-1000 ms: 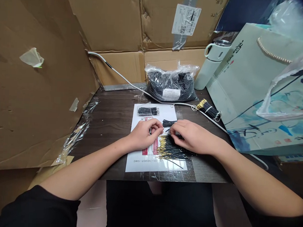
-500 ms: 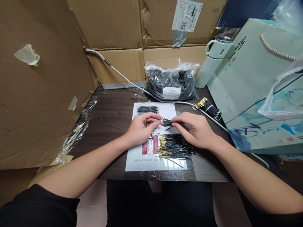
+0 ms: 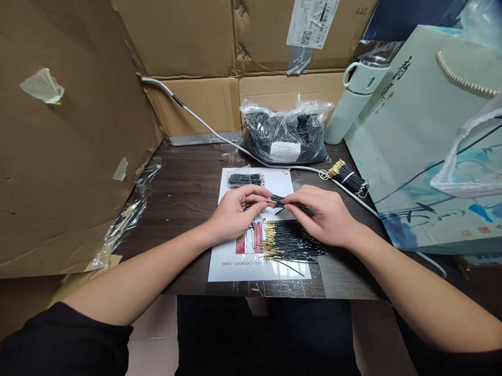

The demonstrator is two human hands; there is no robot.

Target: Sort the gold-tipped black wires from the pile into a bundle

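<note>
Between my two hands is a small bunch of short black wires (image 3: pixel 277 201). My left hand (image 3: pixel 238 212) pinches its left end with thumb and forefinger. The fingertips of my right hand (image 3: pixel 322 213) close on the right end. Just below lies a wide row of black wires (image 3: pixel 296 241) with gold terminals on their left ends, spread over a printed sheet (image 3: pixel 227 272). Behind my left hand, more black wires (image 3: pixel 246 179) rest in a clear plastic piece on the sheet's upper part.
A clear bag of black pieces (image 3: pixel 286 135) stands at the back, beside a pale bottle (image 3: pixel 353 104). A tied bundle of gold-tipped wires (image 3: pixel 348 177) lies at right by a white cable (image 3: pixel 207 128). Cardboard (image 3: pixel 62 165) walls the left; a paper bag (image 3: pixel 400 160) stands at right.
My hands stay nearly in place, both still gripping the bunch of black wires. The left fingertips have shifted slightly on its end. The view has tilted very slightly.
</note>
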